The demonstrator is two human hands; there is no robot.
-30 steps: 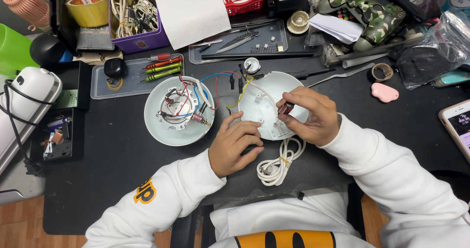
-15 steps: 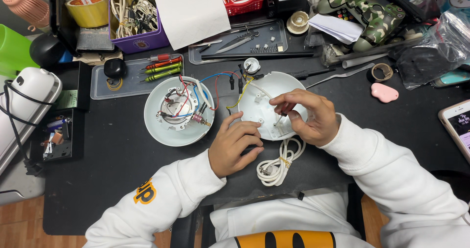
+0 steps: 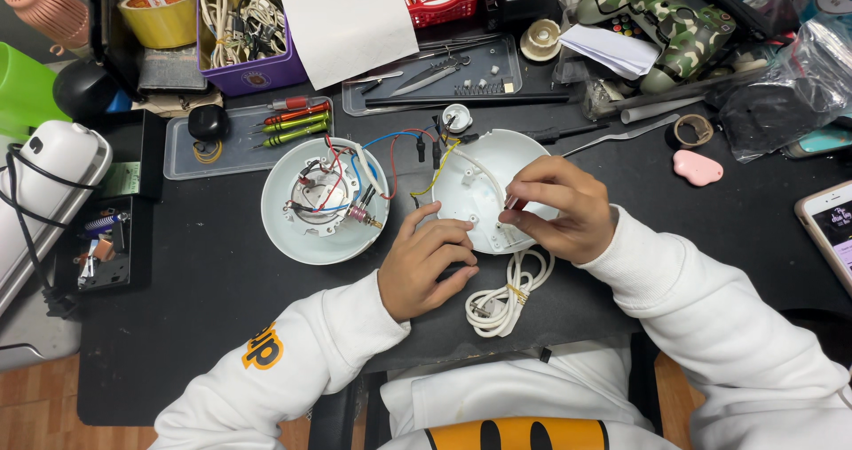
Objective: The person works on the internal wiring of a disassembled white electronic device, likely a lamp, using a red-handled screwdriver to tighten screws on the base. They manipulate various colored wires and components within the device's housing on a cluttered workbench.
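Observation:
My left hand [image 3: 429, 268] rests with curled fingers against the near rim of a white round plastic cover [image 3: 475, 193] lying on the black table. Over that cover my right hand [image 3: 564, 209] pinches a small red-handled tool, its tip down inside the cover. Coloured wires [image 3: 399, 144] run from the cover to a second white round housing [image 3: 319, 200] on the left, which holds wiring and a small component. A coiled white power cord [image 3: 506, 295] with a plug lies just below the cover, between my wrists.
A clear tray with red and green screwdrivers [image 3: 293, 117] lies behind the housing. A second tray holds pliers and bits [image 3: 435, 77]. A purple box of cables [image 3: 240, 24], tape roll [image 3: 160, 15], pink pad [image 3: 698, 168] and phone [image 3: 830, 228] surround the work.
My right hand has shifted slightly on the cover, the fingers closing more tightly around the small red tool. My left hand has stayed at the cover's near rim.

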